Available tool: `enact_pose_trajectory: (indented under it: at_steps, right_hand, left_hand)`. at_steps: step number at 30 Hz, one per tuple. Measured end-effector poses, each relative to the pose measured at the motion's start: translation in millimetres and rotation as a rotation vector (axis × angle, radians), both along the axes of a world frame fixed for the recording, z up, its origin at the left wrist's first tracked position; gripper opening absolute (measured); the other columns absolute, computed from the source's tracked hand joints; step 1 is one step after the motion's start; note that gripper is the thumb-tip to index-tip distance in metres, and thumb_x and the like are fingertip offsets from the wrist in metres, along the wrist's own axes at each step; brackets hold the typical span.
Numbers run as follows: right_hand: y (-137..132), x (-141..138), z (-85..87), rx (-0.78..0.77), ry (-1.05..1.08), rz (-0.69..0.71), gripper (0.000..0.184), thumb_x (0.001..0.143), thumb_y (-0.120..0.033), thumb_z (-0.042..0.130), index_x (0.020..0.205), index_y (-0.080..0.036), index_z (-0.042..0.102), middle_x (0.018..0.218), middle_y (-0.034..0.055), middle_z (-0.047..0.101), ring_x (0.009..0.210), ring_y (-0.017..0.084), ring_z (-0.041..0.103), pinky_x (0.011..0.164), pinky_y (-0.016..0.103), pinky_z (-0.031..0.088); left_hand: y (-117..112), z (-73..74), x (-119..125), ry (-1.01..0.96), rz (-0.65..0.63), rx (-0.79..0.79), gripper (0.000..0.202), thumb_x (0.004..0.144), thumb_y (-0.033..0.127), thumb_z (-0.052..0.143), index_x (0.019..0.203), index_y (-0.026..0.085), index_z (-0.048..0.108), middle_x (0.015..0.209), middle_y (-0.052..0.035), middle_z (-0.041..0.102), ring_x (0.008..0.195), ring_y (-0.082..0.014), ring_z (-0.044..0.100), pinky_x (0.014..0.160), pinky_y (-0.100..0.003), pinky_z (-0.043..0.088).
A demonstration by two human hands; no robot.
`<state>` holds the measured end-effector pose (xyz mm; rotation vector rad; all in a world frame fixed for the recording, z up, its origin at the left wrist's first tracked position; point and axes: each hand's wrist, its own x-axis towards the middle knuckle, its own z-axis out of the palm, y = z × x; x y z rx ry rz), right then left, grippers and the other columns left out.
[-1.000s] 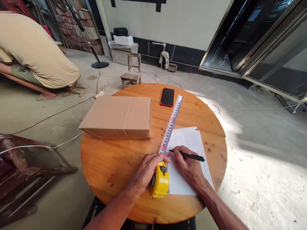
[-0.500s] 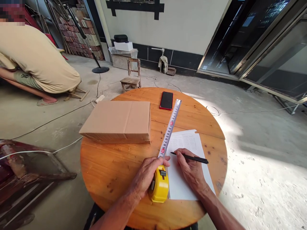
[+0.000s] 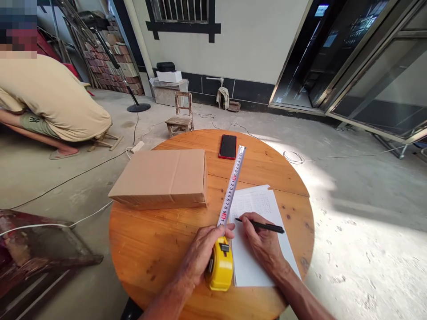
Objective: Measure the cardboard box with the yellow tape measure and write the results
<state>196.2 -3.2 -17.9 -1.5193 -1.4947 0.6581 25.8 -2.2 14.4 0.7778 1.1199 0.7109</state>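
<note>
My left hand is closed around a yellow tape measure on the round wooden table. Its white blade runs out away from me toward a red-edged phone. My right hand pinches a black pen, tip down on a white sheet of paper with faint printed rows. The sheet lies just right of the blade. A closed flat cardboard box rests on the table's left half.
Another person in a beige shirt crouches at the far left. Cables trail over the concrete floor. A small wooden chair stands beyond the table, a dark red metal frame at my left, glass doors at the right.
The view has tilted up, so the table sits lower in the picture. Both hands keep their grip; the pen stays on the paper.
</note>
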Motion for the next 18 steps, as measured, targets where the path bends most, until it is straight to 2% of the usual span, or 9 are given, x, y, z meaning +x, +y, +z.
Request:
enact_pose_trajectory:
  at_steps: [5, 18]
  right_hand:
    - [0.8, 0.1, -2.3, 0.015, 0.033, 0.010, 0.022, 0.088, -0.032, 0.048, 0.080, -0.018, 0.063, 0.070, 0.0035, 0.064, 0.063, 0.016, 0.055, 0.060, 0.028, 0.044]
    - [-0.9, 0.8, -5.3, 0.043, 0.054, 0.009, 0.019, 0.088, -0.029, 0.049, 0.081, -0.019, 0.064, 0.074, 0.0042, 0.066, 0.070, 0.018, 0.059, 0.066, 0.029, 0.046]
  left_hand:
    - [-0.2, -3.4, 0.0, 0.002, -0.002, 0.006, 0.040, 0.070, 0.055, 0.058, 0.079, 0.018, 0.070, 0.113, -0.0112, 0.066, 0.073, -0.0211, 0.065, 0.069, -0.032, 0.046]
    - [-1.9, -4.0, 1.7, 0.020, 0.001, 0.011, 0.040, 0.071, 0.054, 0.058, 0.080, 0.017, 0.070, 0.114, -0.0119, 0.066, 0.078, -0.0223, 0.066, 0.069, -0.031, 0.046]
